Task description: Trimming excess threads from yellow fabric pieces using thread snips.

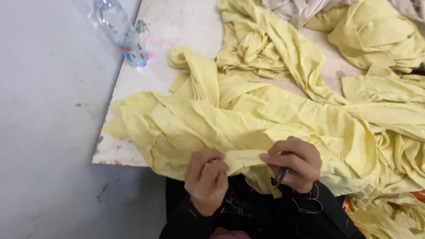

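A big heap of pale yellow fabric (248, 119) lies crumpled over a worn white table (133, 84). My left hand (206, 179) pinches a folded edge of that fabric near the table's front edge. My right hand (294, 163) grips the same edge a little to the right. It also holds a small dark thread-cutting tool (280, 175) that points down from my fingers. Both hands sit just above my dark clothing (248, 212), which is strewn with loose thread ends.
A clear plastic water bottle (120, 31) lies at the table's far left corner. More yellow pieces (376, 35) and a whitish cloth (301, 9) are piled at the back right. Grey floor (44, 132) runs along the left. Something orange (418, 196) shows at the right edge.
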